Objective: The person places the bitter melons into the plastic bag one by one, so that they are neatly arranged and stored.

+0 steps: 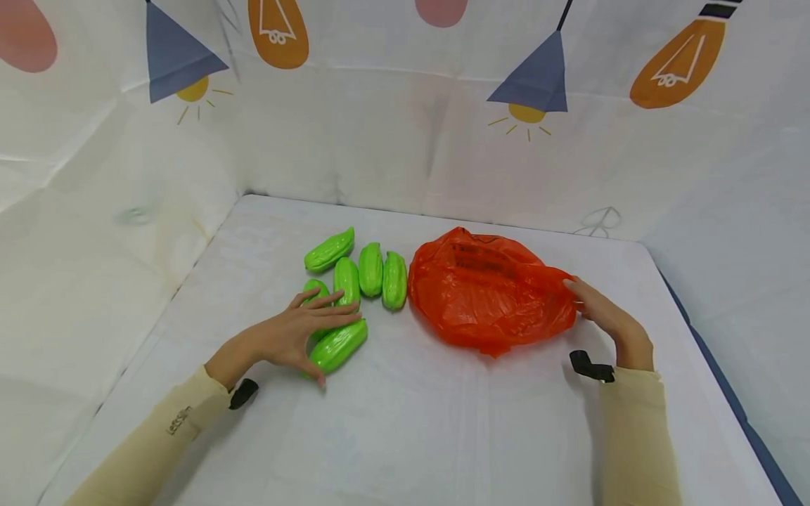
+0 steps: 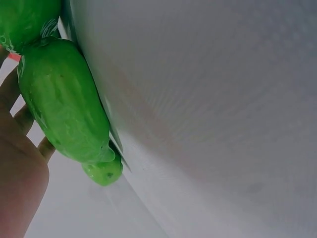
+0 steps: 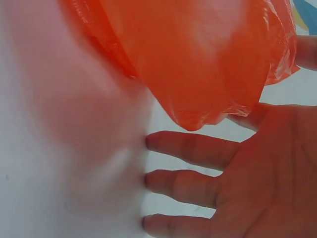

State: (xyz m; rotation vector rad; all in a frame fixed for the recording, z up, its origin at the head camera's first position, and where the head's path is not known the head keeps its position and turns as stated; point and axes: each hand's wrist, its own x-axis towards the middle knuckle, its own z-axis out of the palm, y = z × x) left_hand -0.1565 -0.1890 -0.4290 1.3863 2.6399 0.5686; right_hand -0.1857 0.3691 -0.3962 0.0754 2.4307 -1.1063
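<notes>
My left hand (image 1: 292, 336) spreads over a group of glossy, ridged green cucumber-like vegetables (image 1: 339, 346). Its fingers reach across the nearest ones, with the thumb apart toward the front. The left wrist view shows one such vegetable (image 2: 64, 99) close to the fingers, not enclosed by them. On the right side, a crumpled red plastic bag (image 1: 481, 302) lies with its mouth partly open. My right hand (image 1: 604, 316) holds the bag's right rim at thumb and index; their tips are hidden behind the plastic in the right wrist view. The other fingers (image 3: 190, 148) extend straight beneath the rim.
Several more green vegetables (image 1: 394, 281) lie between the left hand and the bag. Everything rests on a white-covered table (image 1: 418, 429). Behind it hangs a pale curtain (image 1: 380, 140) printed with lamps and bulbs, and another pale sheet (image 1: 734, 211) closes the right side.
</notes>
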